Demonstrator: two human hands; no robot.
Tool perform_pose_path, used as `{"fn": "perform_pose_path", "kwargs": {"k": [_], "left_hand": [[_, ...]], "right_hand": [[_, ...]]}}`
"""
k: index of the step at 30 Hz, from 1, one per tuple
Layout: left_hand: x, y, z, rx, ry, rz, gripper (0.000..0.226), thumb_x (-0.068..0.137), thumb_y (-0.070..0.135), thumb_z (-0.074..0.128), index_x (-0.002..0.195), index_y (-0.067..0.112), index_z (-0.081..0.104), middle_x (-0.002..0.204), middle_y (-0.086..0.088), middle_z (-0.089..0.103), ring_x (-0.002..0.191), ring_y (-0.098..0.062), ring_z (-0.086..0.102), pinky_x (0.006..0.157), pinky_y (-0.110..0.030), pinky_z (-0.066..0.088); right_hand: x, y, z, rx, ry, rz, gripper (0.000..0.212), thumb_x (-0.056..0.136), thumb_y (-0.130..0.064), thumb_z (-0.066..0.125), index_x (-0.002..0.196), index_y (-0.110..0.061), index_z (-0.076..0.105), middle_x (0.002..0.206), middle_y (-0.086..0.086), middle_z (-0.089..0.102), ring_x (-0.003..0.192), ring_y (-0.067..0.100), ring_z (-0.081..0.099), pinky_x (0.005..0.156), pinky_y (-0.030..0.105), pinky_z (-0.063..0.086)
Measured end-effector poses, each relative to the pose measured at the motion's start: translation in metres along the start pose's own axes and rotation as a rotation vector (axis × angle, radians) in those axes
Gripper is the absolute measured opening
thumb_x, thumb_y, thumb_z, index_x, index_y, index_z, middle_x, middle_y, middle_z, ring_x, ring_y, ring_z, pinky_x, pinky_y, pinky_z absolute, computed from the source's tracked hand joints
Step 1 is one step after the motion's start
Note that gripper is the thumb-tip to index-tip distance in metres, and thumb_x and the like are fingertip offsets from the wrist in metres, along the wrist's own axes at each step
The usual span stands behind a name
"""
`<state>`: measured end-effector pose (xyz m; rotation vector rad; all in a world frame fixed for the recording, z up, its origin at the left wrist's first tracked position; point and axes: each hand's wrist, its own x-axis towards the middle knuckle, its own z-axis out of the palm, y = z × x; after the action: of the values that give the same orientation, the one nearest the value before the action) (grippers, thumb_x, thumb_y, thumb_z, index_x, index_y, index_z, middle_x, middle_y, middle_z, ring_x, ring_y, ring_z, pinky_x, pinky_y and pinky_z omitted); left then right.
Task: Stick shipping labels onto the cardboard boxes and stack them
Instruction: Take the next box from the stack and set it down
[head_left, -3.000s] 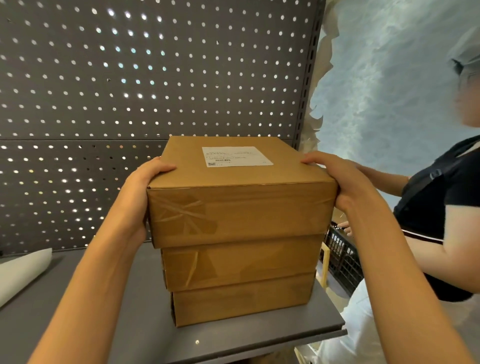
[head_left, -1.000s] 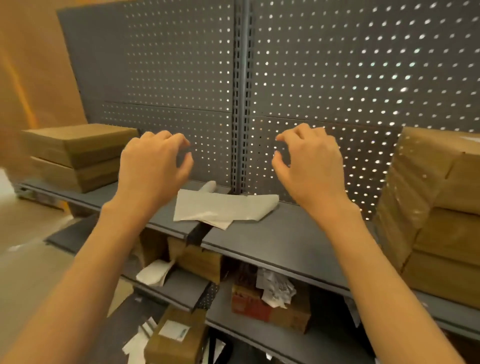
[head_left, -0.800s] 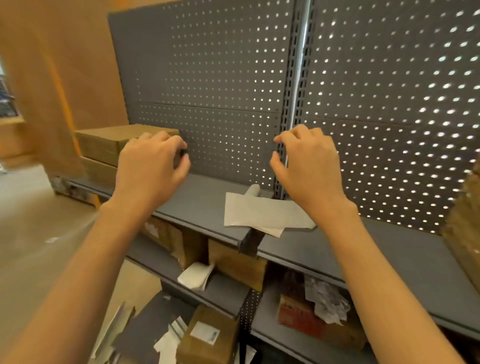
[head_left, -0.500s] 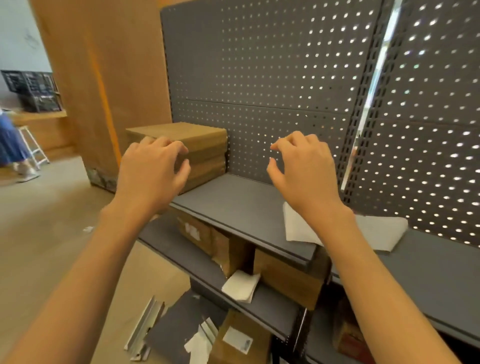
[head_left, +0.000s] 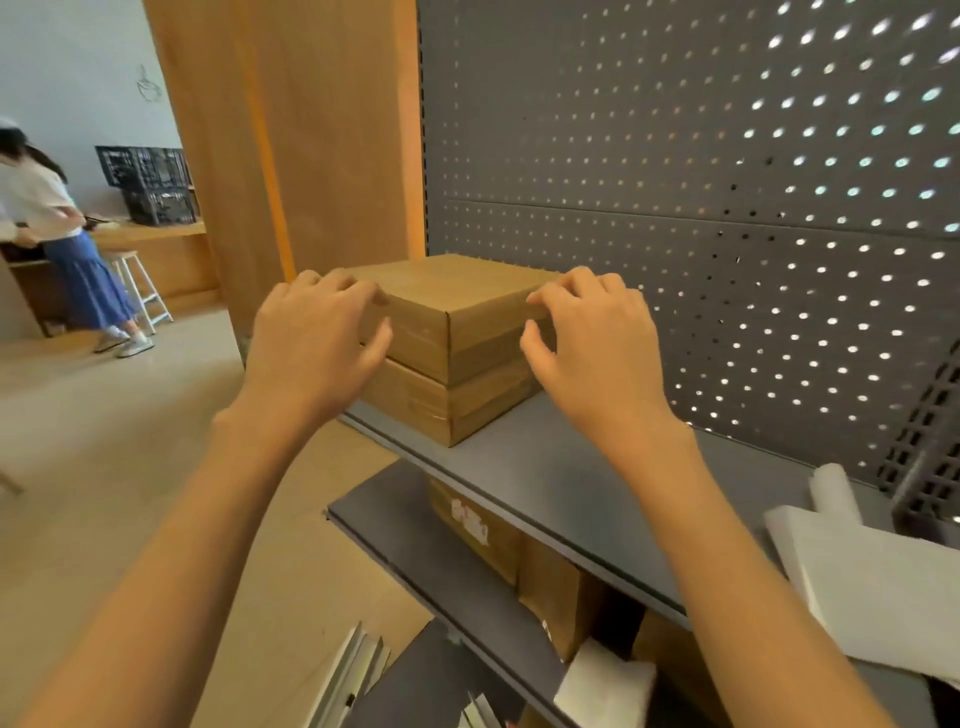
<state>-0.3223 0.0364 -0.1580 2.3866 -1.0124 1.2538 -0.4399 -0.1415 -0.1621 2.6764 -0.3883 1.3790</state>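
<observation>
Two plain brown cardboard boxes sit stacked at the left end of a grey shelf (head_left: 545, 467). No label shows on the top box (head_left: 457, 291) or on the lower box (head_left: 415, 405). My left hand (head_left: 311, 353) is at the top box's left end, fingers curved over its upper edge and thumb in front of the side face. My right hand (head_left: 597, 353) mirrors it at the right end. Neither hand holds anything; whether the fingertips touch the cardboard is unclear.
A perforated grey back panel (head_left: 675, 182) rises behind the shelf. White backing sheets and a paper roll (head_left: 872, 582) lie on the shelf at the right. More boxes (head_left: 478, 525) stand on the lower shelf. A wooden pillar (head_left: 291, 156) is left; a person (head_left: 47, 208) stands far left.
I let go of the labelled three-box stack and turned left along the shelf. Both empty hands have come up to the two-box stack at the shelf's left end.
</observation>
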Motion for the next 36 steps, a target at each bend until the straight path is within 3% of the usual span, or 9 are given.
{"fn": "perform_pose_path", "kwargs": {"k": [14,21,25,31,34,36], "left_hand": [[0.073,-0.089,0.102,-0.111,-0.035,-0.032,0.028,0.090,0.030,0.053,0.108,0.014,0.066,0.107,-0.011,0.065,0.098,-0.034,0.056,0.075,-0.041,0.043],[0.098,-0.129,0.150,-0.247,-0.093,0.009,0.028,0.090,0.033,0.053,0.109,0.017,0.065,0.110,-0.010,0.064,0.099,-0.034,0.055,0.077,-0.041,0.042],[0.113,-0.147,0.173,-0.506,-0.226,-0.071,0.030,0.090,0.033,0.055,0.116,0.020,0.061,0.120,-0.013,0.057,0.110,-0.036,0.047,0.089,-0.043,0.038],[0.119,-0.170,0.215,-0.999,-0.470,-0.325,0.049,0.088,0.038,0.059,0.131,0.017,0.049,0.137,-0.009,0.047,0.125,-0.027,0.042,0.102,-0.041,0.036],[0.120,-0.171,0.229,-1.261,-0.572,-0.512,0.054,0.085,0.040,0.062,0.132,0.014,0.050,0.133,-0.005,0.049,0.114,-0.018,0.046,0.092,-0.032,0.038],[0.119,-0.170,0.235,-1.408,-0.663,-0.567,0.044,0.084,0.042,0.062,0.119,0.015,0.059,0.124,-0.003,0.055,0.100,-0.014,0.050,0.079,-0.029,0.038]], "right_hand": [[0.082,-0.035,0.102,0.075,-0.074,0.117,0.026,0.091,-0.027,0.052,0.108,-0.013,0.065,0.105,0.006,0.062,0.097,0.027,0.054,0.082,0.035,0.038],[0.094,-0.054,0.124,0.134,-0.139,0.317,0.027,0.090,-0.031,0.053,0.113,-0.021,0.062,0.114,0.000,0.059,0.108,0.021,0.051,0.089,0.031,0.035],[0.093,-0.063,0.133,0.313,-0.088,0.563,0.031,0.087,-0.027,0.059,0.117,-0.024,0.061,0.125,-0.004,0.054,0.120,0.015,0.047,0.097,0.024,0.032],[0.080,-0.081,0.137,0.452,0.014,0.964,0.069,0.084,-0.029,0.065,0.144,-0.024,0.033,0.147,-0.004,0.034,0.134,0.013,0.032,0.105,0.026,0.030],[0.079,-0.088,0.140,0.646,0.042,1.154,0.078,0.084,-0.033,0.066,0.149,-0.023,0.022,0.143,-0.008,0.034,0.127,0.009,0.037,0.090,0.016,0.031],[0.078,-0.088,0.142,0.773,0.057,1.263,0.069,0.085,-0.032,0.066,0.144,-0.025,0.032,0.133,-0.011,0.043,0.114,0.007,0.046,0.079,0.013,0.035]]}}
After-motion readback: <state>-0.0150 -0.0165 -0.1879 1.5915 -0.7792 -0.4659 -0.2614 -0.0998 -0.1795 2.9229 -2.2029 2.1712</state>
